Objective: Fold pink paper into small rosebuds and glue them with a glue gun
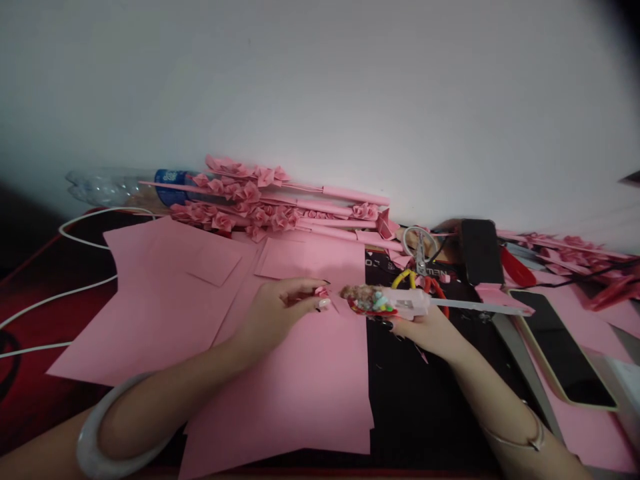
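right hand [425,331] partly hidden by glue gun [411,302], arms [200,377] cropped

A black mat [415,400] (red toward the left) carries broad pink sheets [300,380] and yellow-handled pliers [421,268].

Paper flowers [270,217] lie behind paper sheets [300,380] and glue gun [410,303].

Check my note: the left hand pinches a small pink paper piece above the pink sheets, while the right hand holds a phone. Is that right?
Not quite: the head view shows the right hand holding what looks like a glue gun. The left hand does pinch the small pink paper piece above the pink sheets.
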Action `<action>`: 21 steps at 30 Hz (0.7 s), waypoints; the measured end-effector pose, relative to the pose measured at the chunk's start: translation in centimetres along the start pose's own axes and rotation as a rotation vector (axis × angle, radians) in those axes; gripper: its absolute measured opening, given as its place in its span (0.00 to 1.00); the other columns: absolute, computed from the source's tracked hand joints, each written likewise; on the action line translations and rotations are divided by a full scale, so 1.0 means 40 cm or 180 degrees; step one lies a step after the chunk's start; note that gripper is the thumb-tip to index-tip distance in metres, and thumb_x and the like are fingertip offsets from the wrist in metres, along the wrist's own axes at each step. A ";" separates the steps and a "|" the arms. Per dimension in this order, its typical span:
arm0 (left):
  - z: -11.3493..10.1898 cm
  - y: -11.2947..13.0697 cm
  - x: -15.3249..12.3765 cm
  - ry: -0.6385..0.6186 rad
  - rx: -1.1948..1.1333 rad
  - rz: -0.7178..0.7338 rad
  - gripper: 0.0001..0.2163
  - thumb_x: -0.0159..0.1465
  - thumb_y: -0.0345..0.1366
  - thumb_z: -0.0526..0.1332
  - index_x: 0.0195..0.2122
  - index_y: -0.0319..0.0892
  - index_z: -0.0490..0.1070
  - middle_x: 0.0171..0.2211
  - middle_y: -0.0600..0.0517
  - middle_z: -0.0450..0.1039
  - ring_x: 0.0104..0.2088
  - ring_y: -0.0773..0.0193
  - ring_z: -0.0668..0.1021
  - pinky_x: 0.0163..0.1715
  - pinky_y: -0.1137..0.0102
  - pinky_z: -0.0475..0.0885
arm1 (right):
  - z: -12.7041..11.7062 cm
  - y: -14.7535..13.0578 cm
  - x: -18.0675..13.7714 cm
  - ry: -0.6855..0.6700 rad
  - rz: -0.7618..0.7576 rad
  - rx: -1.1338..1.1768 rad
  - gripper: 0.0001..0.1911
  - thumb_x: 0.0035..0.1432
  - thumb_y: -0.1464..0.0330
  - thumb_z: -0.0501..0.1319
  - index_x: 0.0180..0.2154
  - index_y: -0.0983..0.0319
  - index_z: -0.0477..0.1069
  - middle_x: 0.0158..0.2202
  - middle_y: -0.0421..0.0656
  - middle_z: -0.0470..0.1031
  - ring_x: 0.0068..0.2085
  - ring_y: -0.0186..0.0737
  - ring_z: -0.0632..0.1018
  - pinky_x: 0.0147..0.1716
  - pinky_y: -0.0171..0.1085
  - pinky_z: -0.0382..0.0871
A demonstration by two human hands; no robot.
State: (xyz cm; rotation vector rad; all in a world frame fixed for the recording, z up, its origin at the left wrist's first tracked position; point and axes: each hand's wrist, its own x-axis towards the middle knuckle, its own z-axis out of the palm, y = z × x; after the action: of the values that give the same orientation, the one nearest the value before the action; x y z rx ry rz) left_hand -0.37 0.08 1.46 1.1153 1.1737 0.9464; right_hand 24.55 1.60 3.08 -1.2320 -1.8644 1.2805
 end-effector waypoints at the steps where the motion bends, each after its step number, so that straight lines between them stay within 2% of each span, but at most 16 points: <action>1: 0.000 0.000 0.000 0.0041 -0.0002 0.0014 0.05 0.55 0.32 0.66 0.33 0.42 0.78 0.33 0.51 0.79 0.36 0.60 0.79 0.39 0.67 0.74 | 0.005 -0.002 0.001 0.0016 0.0014 -0.0009 0.13 0.49 0.66 0.67 0.40 0.61 0.78 0.32 0.45 0.80 0.36 0.47 0.79 0.34 0.42 0.75; 5: -0.003 -0.002 -0.003 0.0293 -0.0011 0.0271 0.06 0.55 0.35 0.67 0.34 0.41 0.77 0.34 0.50 0.79 0.35 0.61 0.79 0.37 0.68 0.74 | 0.009 -0.001 0.004 -0.0088 0.0030 0.0084 0.19 0.52 0.63 0.65 0.47 0.61 0.75 0.33 0.46 0.78 0.36 0.47 0.78 0.30 0.39 0.73; 7: -0.004 -0.001 -0.004 0.0448 -0.0133 0.0438 0.07 0.54 0.35 0.67 0.34 0.42 0.76 0.35 0.51 0.79 0.36 0.61 0.79 0.38 0.69 0.75 | 0.009 0.008 0.003 -0.0110 0.0133 0.0184 0.21 0.53 0.60 0.64 0.47 0.62 0.74 0.30 0.45 0.76 0.27 0.40 0.74 0.22 0.35 0.68; 10: -0.005 0.003 -0.004 0.0526 -0.0360 0.0512 0.08 0.53 0.35 0.68 0.34 0.42 0.74 0.37 0.51 0.79 0.38 0.61 0.80 0.41 0.68 0.75 | 0.009 0.023 0.002 0.0064 0.0310 0.0417 0.21 0.54 0.56 0.63 0.43 0.64 0.72 0.20 0.39 0.68 0.17 0.31 0.64 0.14 0.31 0.57; 13: -0.005 0.006 -0.005 0.0394 -0.0472 0.0496 0.09 0.53 0.36 0.68 0.34 0.42 0.73 0.41 0.49 0.79 0.45 0.58 0.79 0.48 0.65 0.73 | 0.010 0.026 0.001 0.0111 0.0340 0.0496 0.20 0.54 0.55 0.63 0.38 0.64 0.71 0.18 0.36 0.64 0.16 0.29 0.61 0.14 0.30 0.55; 16: -0.005 0.005 -0.006 0.0117 -0.0488 0.0501 0.09 0.53 0.35 0.68 0.34 0.41 0.73 0.45 0.47 0.78 0.51 0.57 0.76 0.52 0.64 0.70 | 0.011 0.018 0.000 0.0013 0.0349 0.0414 0.19 0.54 0.57 0.63 0.41 0.65 0.70 0.19 0.36 0.64 0.17 0.29 0.62 0.14 0.30 0.56; 21: -0.005 -0.002 -0.003 -0.0128 -0.0447 0.0539 0.08 0.52 0.34 0.68 0.33 0.41 0.74 0.41 0.48 0.80 0.46 0.57 0.79 0.48 0.65 0.72 | 0.009 0.021 -0.005 -0.0110 0.0321 0.0285 0.16 0.56 0.59 0.62 0.40 0.65 0.71 0.20 0.36 0.64 0.18 0.29 0.62 0.15 0.29 0.56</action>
State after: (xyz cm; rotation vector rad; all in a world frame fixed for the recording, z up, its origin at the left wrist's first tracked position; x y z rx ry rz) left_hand -0.60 -0.03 1.41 1.1274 0.9760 1.1139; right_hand 24.65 1.38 2.19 -1.2780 -1.7679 1.4314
